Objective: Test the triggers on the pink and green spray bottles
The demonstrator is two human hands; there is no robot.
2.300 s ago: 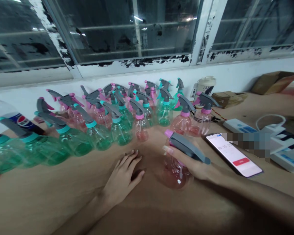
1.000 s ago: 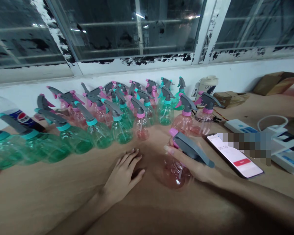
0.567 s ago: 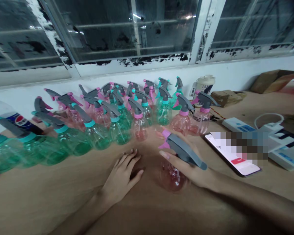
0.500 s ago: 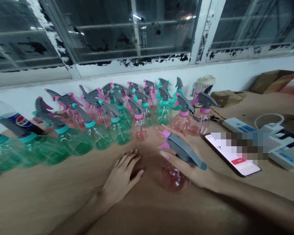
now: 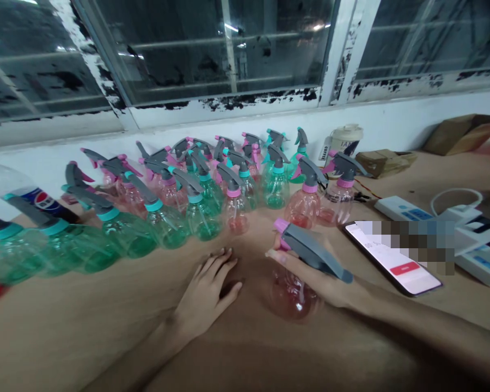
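My right hand (image 5: 322,277) is wrapped round the neck of a pink spray bottle (image 5: 294,302) that stands on the table. Its grey head and pink nozzle show above my fingers, the nozzle pointing away to the left. My left hand (image 5: 206,288) lies flat on the table to the left of that bottle, fingers spread, holding nothing. Beyond both hands stand several green spray bottles (image 5: 204,223) and several pink spray bottles (image 5: 236,215), with grey heads and teal or pink collars.
To the right lie a phone (image 5: 416,277) with a lit screen and white power strips (image 5: 404,209) with plugs. A paper cup (image 5: 345,141) and cardboard pieces (image 5: 386,163) stand near the wall. A Pepsi bottle (image 5: 44,201) is at the left, behind green bottles.
The fingers of my right hand have closed in under the pink nozzle, where they were stretched out before. The view has shifted slightly; my left hand stays flat on the table.
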